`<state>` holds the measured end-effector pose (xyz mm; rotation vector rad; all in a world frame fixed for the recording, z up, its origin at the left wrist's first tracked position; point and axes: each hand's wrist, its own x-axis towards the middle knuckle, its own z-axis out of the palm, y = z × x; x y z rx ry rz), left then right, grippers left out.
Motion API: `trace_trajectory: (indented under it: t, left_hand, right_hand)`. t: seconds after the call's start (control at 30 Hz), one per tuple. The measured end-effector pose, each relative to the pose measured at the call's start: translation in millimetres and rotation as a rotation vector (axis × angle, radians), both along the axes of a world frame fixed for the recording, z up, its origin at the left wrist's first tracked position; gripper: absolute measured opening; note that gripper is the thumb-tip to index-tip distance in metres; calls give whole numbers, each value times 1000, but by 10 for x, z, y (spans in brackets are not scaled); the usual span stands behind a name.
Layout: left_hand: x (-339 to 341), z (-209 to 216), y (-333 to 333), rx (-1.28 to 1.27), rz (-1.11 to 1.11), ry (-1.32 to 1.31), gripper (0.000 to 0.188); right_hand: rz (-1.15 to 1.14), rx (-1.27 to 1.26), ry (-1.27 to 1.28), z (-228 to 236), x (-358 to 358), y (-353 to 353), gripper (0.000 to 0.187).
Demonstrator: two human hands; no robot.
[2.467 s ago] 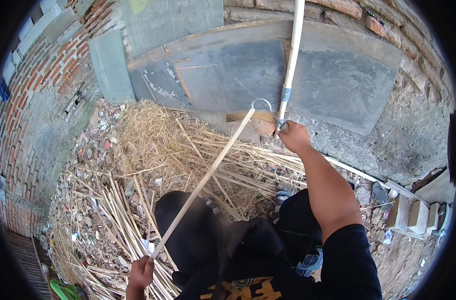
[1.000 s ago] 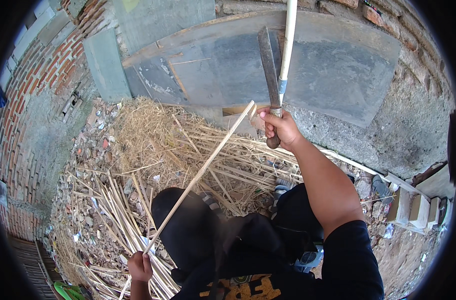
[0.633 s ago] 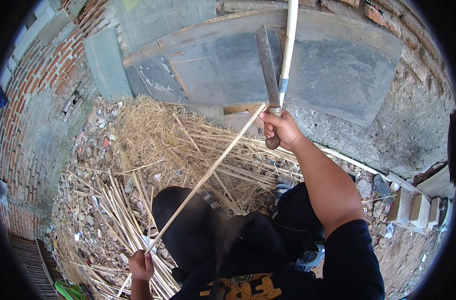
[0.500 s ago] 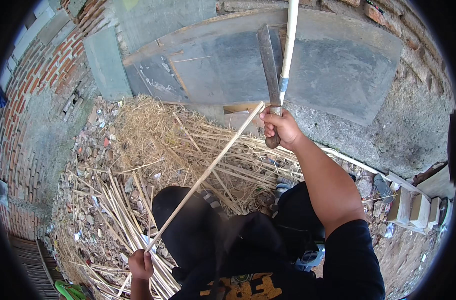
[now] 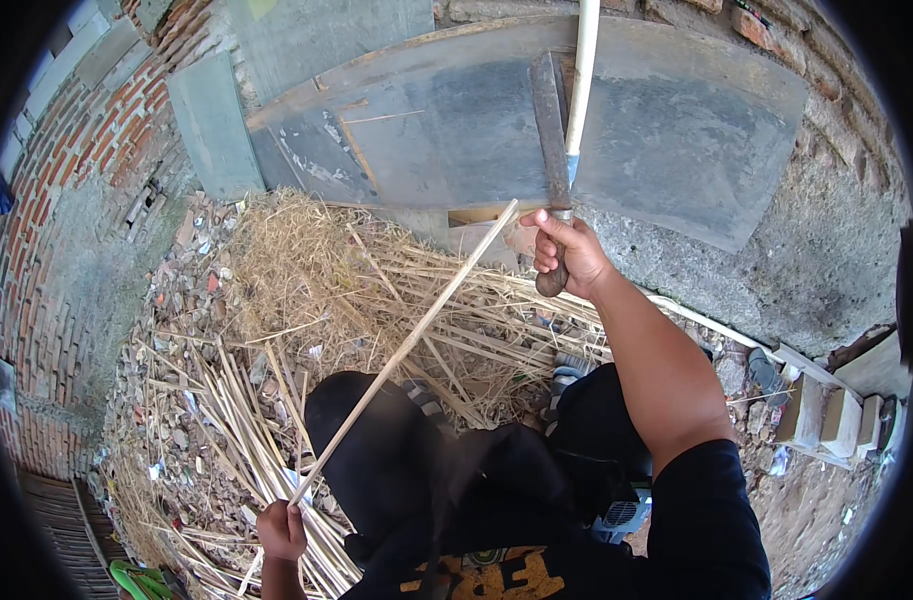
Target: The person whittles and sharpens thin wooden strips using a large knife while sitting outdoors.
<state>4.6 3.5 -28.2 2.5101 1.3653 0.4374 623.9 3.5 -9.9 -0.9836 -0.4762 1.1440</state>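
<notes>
My right hand (image 5: pixel 573 255) is wrapped round the wooden handle of a machete (image 5: pixel 551 135), whose long dark blade points up and away from me. Low on the left, my left hand (image 5: pixel 281 530) grips the near end of a pale bamboo strip (image 5: pixel 406 347). The strip slants up to the right across my knee, and its far end stops just short of my right hand's fingers. Below my left hand lies a bundle of similar strips (image 5: pixel 238 420) on the rubble.
A pile of dry shavings (image 5: pixel 286 245) and more loose strips (image 5: pixel 456 320) cover the ground ahead. Grey boards (image 5: pixel 676 130) lean on the wall behind a white pipe (image 5: pixel 582 75). Wooden pieces (image 5: pixel 826 415) stand at the right, a brick wall (image 5: pixel 36 290) at the left.
The machete and my right hand have shifted slightly right, away from the strip's tip. That tip has dipped a little to the left. My left hand has stayed in place.
</notes>
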Motion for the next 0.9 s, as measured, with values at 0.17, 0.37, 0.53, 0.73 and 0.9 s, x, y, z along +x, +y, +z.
trace_trajectory:
  t: [0.17, 0.37, 0.53, 0.73, 0.9]
  left_hand:
    - [1, 2, -2, -8, 9, 16, 39]
    - [-4, -6, -11, -4, 5, 25, 37]
    - [-11, -39, -16, -26, 21, 3, 35]
    - [-29, -67, -16, -6, -2, 16, 33]
    - [-1, -34, -21, -72, 9, 36, 37]
  right_hand:
    - [6, 4, -23, -21, -23, 31, 34]
    - [3, 10, -46, -55, -18, 54, 26]
    - [-34, 8, -12, 7, -27, 33, 25]
    - [-12, 27, 52, 25, -12, 22, 26]
    - [-3, 51, 20, 15, 11, 22, 24]
